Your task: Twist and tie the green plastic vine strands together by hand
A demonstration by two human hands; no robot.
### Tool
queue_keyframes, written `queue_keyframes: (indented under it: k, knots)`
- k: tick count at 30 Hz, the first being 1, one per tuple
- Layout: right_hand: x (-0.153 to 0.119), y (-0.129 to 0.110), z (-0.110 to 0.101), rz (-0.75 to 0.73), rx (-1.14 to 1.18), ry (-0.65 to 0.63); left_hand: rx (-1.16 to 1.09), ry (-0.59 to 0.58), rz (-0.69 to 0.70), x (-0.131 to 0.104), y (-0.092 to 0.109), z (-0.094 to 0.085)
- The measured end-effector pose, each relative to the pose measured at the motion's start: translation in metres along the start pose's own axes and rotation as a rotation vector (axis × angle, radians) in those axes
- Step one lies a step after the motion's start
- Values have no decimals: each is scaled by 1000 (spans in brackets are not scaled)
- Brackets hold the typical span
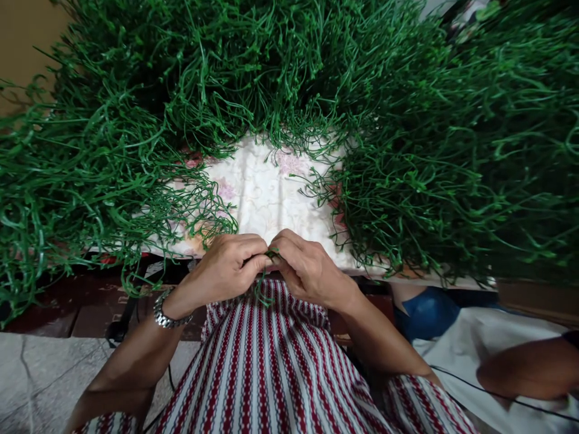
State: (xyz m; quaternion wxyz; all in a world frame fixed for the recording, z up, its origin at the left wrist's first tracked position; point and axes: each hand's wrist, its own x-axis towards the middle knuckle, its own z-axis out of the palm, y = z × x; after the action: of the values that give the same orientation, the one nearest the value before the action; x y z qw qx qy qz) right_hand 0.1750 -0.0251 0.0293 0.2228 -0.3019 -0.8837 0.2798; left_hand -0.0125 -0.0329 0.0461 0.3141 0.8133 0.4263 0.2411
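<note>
My left hand (pixel 233 262) and my right hand (pixel 312 268) meet at the front edge of the cloth-covered table. Both are closed, thumbs and fingers pinched on a thin green plastic-looking stem (pixel 265 295). Part of it hangs in curls below my fingers, and a bit of green shows between the two hands. Most of the stem is hidden by my fingers. Large heaps of similar curly green stems lie around: a left heap (pixel 90 181), a back heap (pixel 253 66) and a right heap (pixel 434 169).
A pale flowered cloth (pixel 262 187) covers the table between the heaps. Loose strands spill over the table's front edge. To the right sits another person, with an arm (pixel 529 367) and light clothing in view. Dark cables run near the pale tiled floor (pixel 40 380).
</note>
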Motion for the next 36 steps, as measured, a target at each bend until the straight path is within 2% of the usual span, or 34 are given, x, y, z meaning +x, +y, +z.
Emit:
queue_keyframes:
  k: [5, 8, 11, 13, 20, 22, 24, 26, 28, 31, 36]
  knots:
    - [-2, 6, -7, -58, 75, -128, -61, -93, 2, 2, -2, 1]
    - [-3, 8, -13, -105, 152, -183, -70, -200, 109, 5, -1, -2]
    - [-3, 10, -16, -196, 353, -237, -144, -295, 246, 7, 3, -5]
    - [-2, 11, -16, -246, 497, -266, -217, -330, 289, 7, 6, -5]
    - [-2, 12, -8, -288, 725, -447, -419, -514, 272, 2, 8, -7]
    - [-5, 13, -10, -292, 760, -457, -487, -544, 225, 0, 5, -10]
    - [-7, 15, -14, -189, 752, -344, -510, -460, 103, -1, 1, -12]
    - [-7, 16, -18, -21, 661, -121, -506, -300, -27, 1, -4, -12]
    - [-4, 14, -17, 75, 553, 70, -472, -170, -89, 3, -6, -10]
    - [2, 6, -6, 171, 609, 148, -372, -38, -108, 8, -3, -3]
    - [6, -7, 20, 444, 1062, 191, -165, 202, -135, 12, 0, 10]
